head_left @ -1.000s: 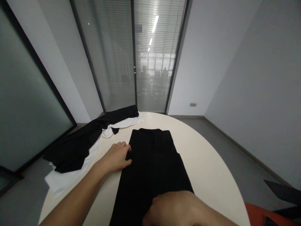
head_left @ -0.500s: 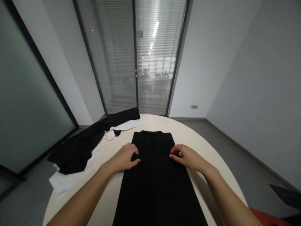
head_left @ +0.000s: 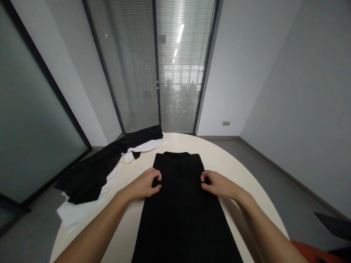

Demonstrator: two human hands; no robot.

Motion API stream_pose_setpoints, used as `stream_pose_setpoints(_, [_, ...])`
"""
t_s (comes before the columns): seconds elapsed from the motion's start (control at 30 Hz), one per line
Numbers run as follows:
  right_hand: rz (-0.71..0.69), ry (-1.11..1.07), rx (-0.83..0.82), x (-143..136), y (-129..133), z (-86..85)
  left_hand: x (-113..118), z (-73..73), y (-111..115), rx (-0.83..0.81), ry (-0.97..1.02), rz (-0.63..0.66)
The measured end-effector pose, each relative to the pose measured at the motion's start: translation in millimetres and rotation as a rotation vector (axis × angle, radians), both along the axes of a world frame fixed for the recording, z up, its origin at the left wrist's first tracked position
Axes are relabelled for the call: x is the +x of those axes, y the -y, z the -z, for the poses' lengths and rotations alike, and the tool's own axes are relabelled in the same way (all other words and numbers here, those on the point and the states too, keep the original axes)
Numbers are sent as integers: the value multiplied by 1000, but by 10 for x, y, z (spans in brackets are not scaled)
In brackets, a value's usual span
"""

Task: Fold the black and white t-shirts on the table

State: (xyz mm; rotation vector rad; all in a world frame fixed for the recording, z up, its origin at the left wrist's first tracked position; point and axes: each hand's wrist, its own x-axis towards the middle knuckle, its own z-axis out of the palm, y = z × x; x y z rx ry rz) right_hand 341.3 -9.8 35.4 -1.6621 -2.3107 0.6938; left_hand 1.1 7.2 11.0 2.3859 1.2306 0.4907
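A black garment [head_left: 179, 215], narrow at the far end and wider towards me, lies flat down the middle of the table. Near its far edge shows a short centre slit. My left hand [head_left: 146, 183] rests at the garment's left edge, thumb and curled fingers apart. Opposite it, my right hand [head_left: 218, 183] lies on the right edge, fingers curled with a gap to the thumb. No cloth shows pinched in either hand. The garment's near end runs out of view.
On the left of the round cream table [head_left: 216, 149] lie a black garment [head_left: 90, 175] and white cloth [head_left: 79, 215] beneath it, both hanging past the rim. Beyond stands a glass partition with blinds [head_left: 178, 73]. An orange thing [head_left: 309, 252] shows at lower right.
My right hand has shifted slightly outward to the right, and its thumb and fingers have drawn back from the cloth. My left hand's fingers have curled slightly. The garment lies as before.
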Motion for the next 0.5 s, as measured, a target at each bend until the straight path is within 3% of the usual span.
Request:
stream_pose_setpoints(0.33, [-74, -199, -102, 56, 8, -36, -79, -47, -46, -248, 176, 92])
stream_pose_setpoints(0.5, [-48, -321, -313, 248, -44, 67, -136, -68, -47, -313, 111, -6])
